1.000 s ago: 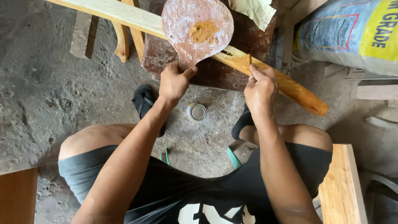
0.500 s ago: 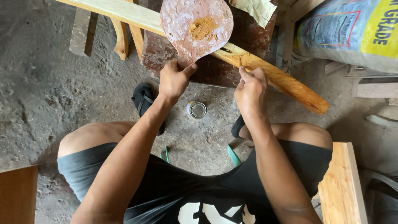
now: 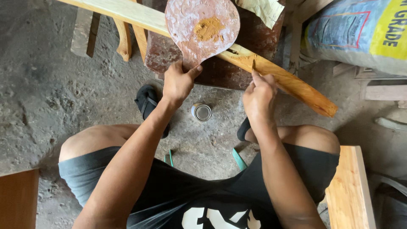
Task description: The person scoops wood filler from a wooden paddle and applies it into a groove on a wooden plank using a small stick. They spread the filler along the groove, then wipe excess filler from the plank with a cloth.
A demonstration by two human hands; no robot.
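Two hands share the filling step: left hand [image 3: 178, 82] clamps the paddle [image 3: 202, 29] of putty, right hand [image 3: 258, 95] pinches a small blade against the wooden strip [image 3: 288, 82], needing steady pressure next

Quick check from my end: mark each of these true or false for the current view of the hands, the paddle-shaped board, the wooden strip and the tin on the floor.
1. The left hand grips the handle of the paddle-shaped board. True.
2. The right hand rests on the small tin. False: it is at the long wooden strip, pinching a small tool whose kind I cannot tell.
3. A patch of orange-brown paste sits on the board. True.
4. The tin stands on the wooden bench. False: it is on the concrete floor, between the feet.
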